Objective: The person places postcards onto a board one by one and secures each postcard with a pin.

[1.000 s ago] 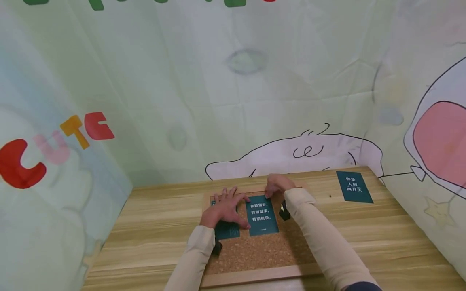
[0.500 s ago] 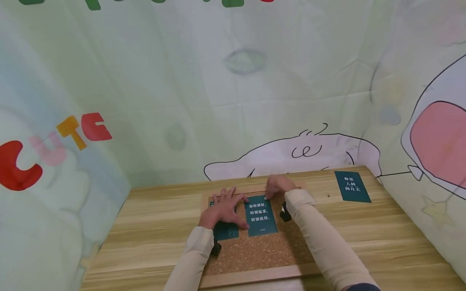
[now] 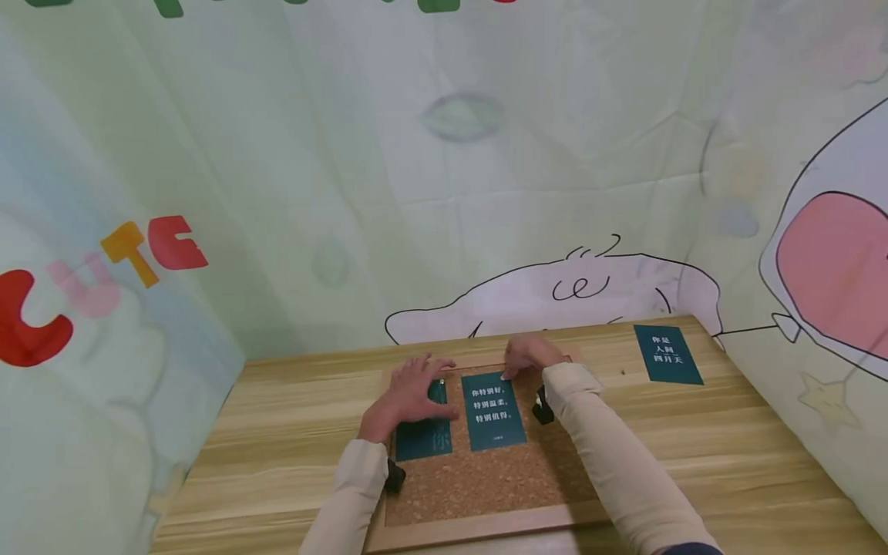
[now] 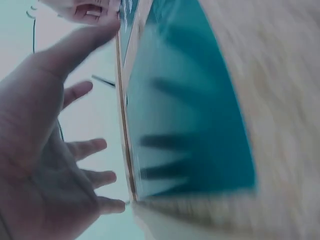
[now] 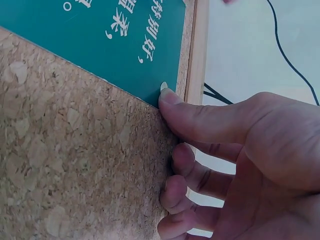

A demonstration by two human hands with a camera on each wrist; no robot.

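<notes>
My right hand (image 3: 533,353) is at the top right corner of a dark green card (image 3: 494,420) with white characters, on a cork board (image 3: 479,489). In the right wrist view its thumb (image 5: 200,117) presses on that corner, a small pale spot showing at the tip, and the other fingers are curled beside the cork. My left hand (image 3: 409,393) is spread above a second green card (image 3: 419,443) at the board's left, holding nothing. Finger shadows fall on that card in the left wrist view. A small shiny tack (image 3: 442,381) shows near its top right corner.
A third green card (image 3: 668,354) lies on the wooden table (image 3: 298,432) at the back right, with a tiny dark speck (image 3: 623,372) to its left. A printed cloth backdrop (image 3: 333,193) rises behind the table. The board has a pale wooden frame (image 3: 472,528).
My left hand has lifted off the middle card's edge and shifted left, uncovering more of the left card and its tack. The right hand stays at the middle card's corner.
</notes>
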